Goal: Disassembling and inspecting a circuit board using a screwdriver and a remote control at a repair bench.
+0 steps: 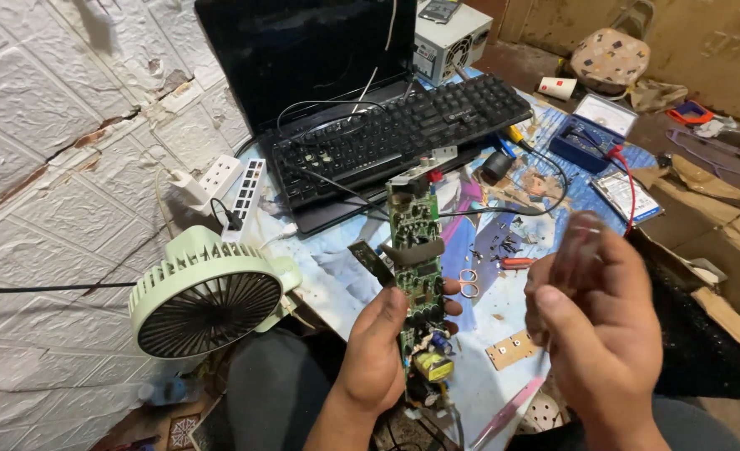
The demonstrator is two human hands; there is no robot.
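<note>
My left hand point(378, 351) grips a long narrow green circuit board point(414, 250) and holds it upright over the table, thumb at its left edge, fingertips curling round the right edge. The board carries small parts, a yellow transformer near its lower end and a white strip at its top. My right hand point(595, 317) is raised to the right of the board, apart from it, fingers curled together and blurred by motion. I cannot tell whether something small is pinched in it.
A pale green desk fan point(207, 296) stands at the left. A black keyboard point(395, 134) lies on a dark laptop point(303, 50). A white power strip point(236, 188), a blue multimeter point(591, 134), loose screws, rings and cardboard point(721, 250) crowd the table.
</note>
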